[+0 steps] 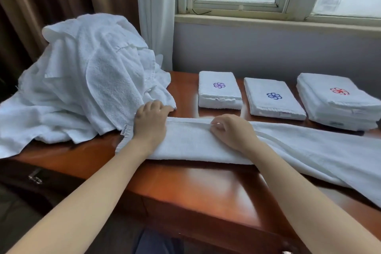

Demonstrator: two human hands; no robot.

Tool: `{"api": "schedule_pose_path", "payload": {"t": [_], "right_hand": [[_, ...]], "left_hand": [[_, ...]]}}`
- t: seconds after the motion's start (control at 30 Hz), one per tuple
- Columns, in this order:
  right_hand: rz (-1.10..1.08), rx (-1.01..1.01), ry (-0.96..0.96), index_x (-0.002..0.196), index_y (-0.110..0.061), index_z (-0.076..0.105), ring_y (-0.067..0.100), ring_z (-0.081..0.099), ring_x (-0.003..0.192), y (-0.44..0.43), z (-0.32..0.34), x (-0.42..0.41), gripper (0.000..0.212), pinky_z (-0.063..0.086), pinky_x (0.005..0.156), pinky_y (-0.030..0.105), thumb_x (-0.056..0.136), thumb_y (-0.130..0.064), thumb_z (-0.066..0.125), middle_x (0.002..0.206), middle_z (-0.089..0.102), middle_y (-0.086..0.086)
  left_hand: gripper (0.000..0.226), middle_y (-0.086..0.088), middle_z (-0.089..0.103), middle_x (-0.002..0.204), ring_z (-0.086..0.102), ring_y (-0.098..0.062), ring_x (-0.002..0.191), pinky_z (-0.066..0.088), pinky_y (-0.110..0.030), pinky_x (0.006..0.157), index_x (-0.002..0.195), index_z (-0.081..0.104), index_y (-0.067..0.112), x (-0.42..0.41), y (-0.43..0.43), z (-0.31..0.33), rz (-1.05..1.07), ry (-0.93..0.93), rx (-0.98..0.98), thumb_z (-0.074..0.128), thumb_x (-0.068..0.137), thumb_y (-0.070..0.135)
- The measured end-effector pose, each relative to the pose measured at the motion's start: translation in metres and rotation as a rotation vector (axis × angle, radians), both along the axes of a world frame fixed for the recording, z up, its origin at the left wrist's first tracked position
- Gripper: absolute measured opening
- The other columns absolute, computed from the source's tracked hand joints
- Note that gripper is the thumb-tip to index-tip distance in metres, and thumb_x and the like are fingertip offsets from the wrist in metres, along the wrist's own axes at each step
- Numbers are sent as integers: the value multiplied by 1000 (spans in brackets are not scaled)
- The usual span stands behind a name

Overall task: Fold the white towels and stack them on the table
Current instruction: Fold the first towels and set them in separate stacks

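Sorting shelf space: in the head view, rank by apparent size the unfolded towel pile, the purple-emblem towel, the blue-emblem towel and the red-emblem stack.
1. unfolded towel pile
2. red-emblem stack, cut by the frame edge
3. blue-emblem towel
4. purple-emblem towel, slightly smaller; lens distortion makes these two unsure

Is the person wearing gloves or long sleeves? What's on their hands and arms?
No gloves and no long sleeves. The left hand and right hand are bare, with no ring, watch or bracelet showing. The left forearm and right forearm are bare too, right to the picture's edge, so no sleeve is in view.
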State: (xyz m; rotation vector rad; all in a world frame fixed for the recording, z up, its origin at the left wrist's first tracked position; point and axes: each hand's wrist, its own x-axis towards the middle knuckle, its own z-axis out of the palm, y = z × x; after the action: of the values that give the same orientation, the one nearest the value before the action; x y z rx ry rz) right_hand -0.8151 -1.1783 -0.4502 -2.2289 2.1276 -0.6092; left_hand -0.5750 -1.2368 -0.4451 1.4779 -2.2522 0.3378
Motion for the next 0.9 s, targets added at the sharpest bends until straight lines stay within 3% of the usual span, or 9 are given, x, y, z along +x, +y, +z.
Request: {"api": "schedule_pose_path", "payload": {"t": [0.07,0.13,0.23,0.33,0.53,0.63,0.77,0.9], "right_hand": [[-15,-28,-73,100,-30,69,15,61,98,-2,-5,-2,17,40,68,27,92,-39,57,105,68,-10],[-32,-79,-80,96,-31,68,14,61,93,-3,-9,-1,15,38,65,28,91,-40,57,98,68,-11],[-30,-101,-51,98,-29,68,16,61,93,0,-13,1,18,42,66,29,92,-41,55,96,67,-9],[-22,-90,-48,102,-28,68,17,60,98,5,-14,3,21,45,71,31,94,-41,54,101,68,-8],[-10,-57,-79,109,-26,67,18,58,101,28,-14,24,24,39,70,30,96,-40,53,98,64,-6],[-36,-4,-47,114,-26,67,21,59,105,44,-6,26,28,42,75,31,94,-40,54,108,65,-3],[-166,33,3,116,-29,66,21,58,113,73,9,0,28,38,90,32,93,-36,53,119,66,-4],[-268,21,-53,118,-27,67,24,59,114,108,16,-29,30,42,99,37,92,-30,52,121,68,-1]], "left_hand": [[52,1,59,121,53,-21,116,42,-36,94,126,64,26,-15,8,-1,-197,167,75,52,83,-2],[41,3,50,143,42,-17,136,35,-36,108,135,57,28,-29,16,-6,-289,212,290,49,97,17],[53,1,12,165,6,-15,152,3,-37,122,155,25,31,-38,20,-18,-228,-59,497,29,104,46],[57,0,2,166,-2,-14,152,-4,-39,123,157,14,32,-34,22,-22,-212,-138,491,22,104,51],[58,3,1,166,-2,-11,152,-4,-38,123,157,12,34,-12,36,-24,-237,-150,497,20,103,53],[58,4,3,166,-1,-11,152,-4,-38,123,157,14,34,-2,45,-22,-222,-141,519,23,103,52],[56,3,18,164,6,-17,152,1,-40,123,155,24,28,-20,61,-11,-222,-30,500,35,103,46],[53,5,34,156,22,-15,148,9,-33,120,150,35,25,-64,84,0,-410,58,448,48,100,39]]}}
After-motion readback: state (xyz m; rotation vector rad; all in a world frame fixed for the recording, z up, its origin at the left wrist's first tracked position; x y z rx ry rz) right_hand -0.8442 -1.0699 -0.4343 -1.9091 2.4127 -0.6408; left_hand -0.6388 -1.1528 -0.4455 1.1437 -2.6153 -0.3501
